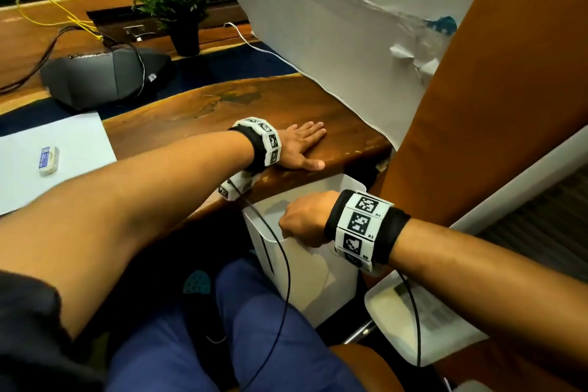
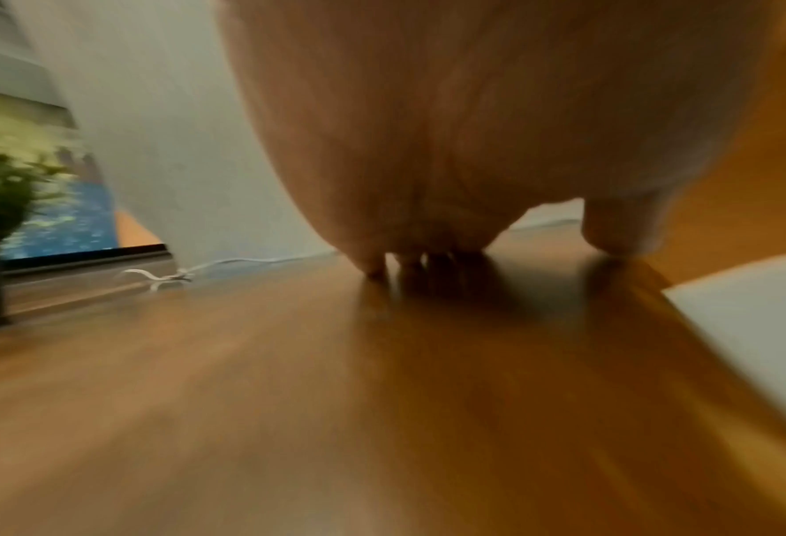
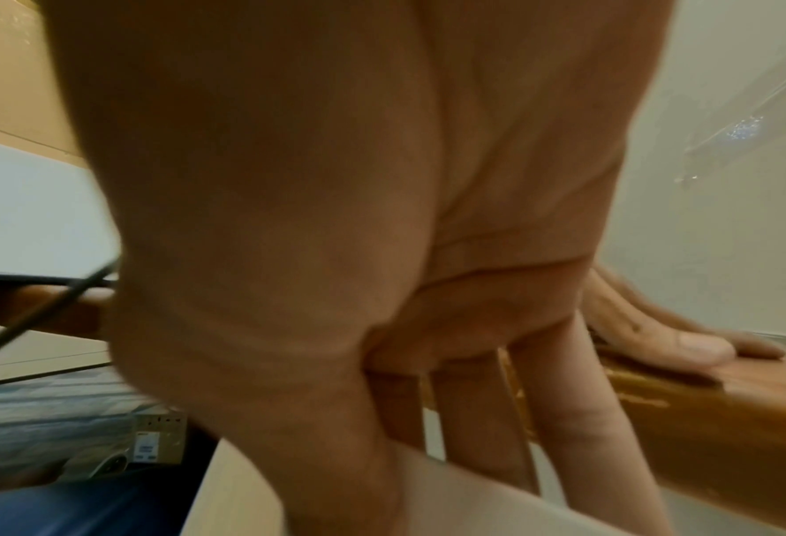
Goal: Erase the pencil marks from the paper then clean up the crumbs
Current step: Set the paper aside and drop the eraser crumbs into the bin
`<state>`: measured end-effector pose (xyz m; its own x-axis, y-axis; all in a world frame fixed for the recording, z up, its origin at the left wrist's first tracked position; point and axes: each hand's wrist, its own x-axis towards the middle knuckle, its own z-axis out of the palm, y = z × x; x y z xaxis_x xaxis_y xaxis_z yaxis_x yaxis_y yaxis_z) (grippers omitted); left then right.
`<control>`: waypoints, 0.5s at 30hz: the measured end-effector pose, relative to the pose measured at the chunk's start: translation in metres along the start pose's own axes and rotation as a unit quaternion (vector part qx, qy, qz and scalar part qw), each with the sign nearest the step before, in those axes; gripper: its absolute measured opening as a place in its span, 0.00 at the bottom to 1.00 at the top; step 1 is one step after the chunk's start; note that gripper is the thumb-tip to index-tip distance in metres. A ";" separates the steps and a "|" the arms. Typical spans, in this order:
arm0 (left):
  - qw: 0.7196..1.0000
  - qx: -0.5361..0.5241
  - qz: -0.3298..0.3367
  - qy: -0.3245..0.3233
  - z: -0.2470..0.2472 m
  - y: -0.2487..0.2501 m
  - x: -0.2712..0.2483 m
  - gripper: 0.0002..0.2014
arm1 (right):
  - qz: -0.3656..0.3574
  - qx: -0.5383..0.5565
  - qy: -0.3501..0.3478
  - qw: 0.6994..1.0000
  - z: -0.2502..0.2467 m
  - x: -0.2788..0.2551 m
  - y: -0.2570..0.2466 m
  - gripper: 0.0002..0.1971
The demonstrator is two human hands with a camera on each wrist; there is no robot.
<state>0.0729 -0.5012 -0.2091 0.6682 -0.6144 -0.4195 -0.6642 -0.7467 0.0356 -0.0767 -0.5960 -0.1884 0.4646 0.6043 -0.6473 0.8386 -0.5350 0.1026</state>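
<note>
My left hand (image 1: 304, 145) lies flat, palm down, on the brown wooden table (image 1: 222, 111) close to its front edge, fingers straight and together; the left wrist view shows its fingertips (image 2: 377, 270) touching the wood, blurred. Just below that edge my right hand (image 1: 297, 223) grips the rim of a white bin (image 1: 321, 283), fingers (image 3: 579, 428) inside the wall and thumb outside. The white paper (image 1: 73, 137) lies at the table's left with a white eraser (image 1: 48, 161) in a blue sleeve on it. No crumbs show at this size.
A potted plant (image 1: 178, 0), a black device (image 1: 105, 76) with cables and a white cable (image 1: 254, 46) sit at the back. A large white board (image 1: 343, 25) leans at the right against an orange surface (image 1: 496, 89). My blue-trousered legs are below the table.
</note>
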 end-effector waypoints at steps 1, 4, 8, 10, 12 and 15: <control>1.000 0.008 0.028 0.007 0.008 0.005 -0.004 0.46 | -0.002 -0.004 0.003 1.000 0.000 0.000 0.000 0.17; 0.993 0.048 0.109 0.020 0.021 0.009 -0.033 0.43 | -0.006 -0.020 0.005 1.000 0.001 0.002 0.000 0.16; 0.960 0.080 0.268 -0.023 0.025 0.024 -0.074 0.30 | -0.006 -0.030 0.021 0.999 0.003 0.003 0.001 0.15; 0.959 0.022 0.283 -0.004 0.018 0.034 -0.083 0.28 | -0.003 -0.020 0.017 1.000 0.004 0.003 0.001 0.16; 0.970 -0.051 0.222 0.089 0.001 0.039 -0.082 0.28 | -0.008 -0.007 0.025 1.000 0.004 0.002 0.000 0.17; 0.968 -0.105 0.125 0.193 -0.020 0.045 -0.073 0.14 | 0.002 -0.004 0.036 0.999 0.005 -0.001 -0.002 0.16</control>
<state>0.0014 -0.4948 -0.1585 0.5972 -0.8021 -0.0059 -0.7660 -0.5725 0.2924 -0.0806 -0.5987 -0.1915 0.4873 0.6432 -0.5906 0.8389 -0.5327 0.1120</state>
